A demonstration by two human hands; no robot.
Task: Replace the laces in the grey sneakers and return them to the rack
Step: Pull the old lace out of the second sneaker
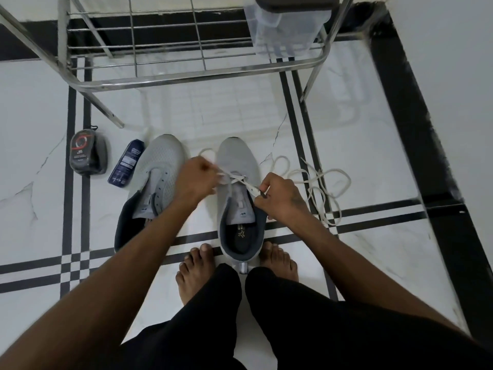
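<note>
Left hand [196, 178] and right hand [280, 197] are each pinching the white lace [241, 180] over the right sneaker [237, 188]; loose lace is trailing right of the grip.

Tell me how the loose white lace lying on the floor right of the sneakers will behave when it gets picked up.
The loose lace lies in slack tangled loops, so it will probably droop limply and may snag on itself. It looks thin and light. On the glossy floor it should slide easily when tugged.

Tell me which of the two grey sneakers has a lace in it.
The right-hand sneaker, the one both hands are working on: a white lace crosses its front eyelets. The left-hand sneaker, beside the blue bottle, shows only bare eyelets.
</note>
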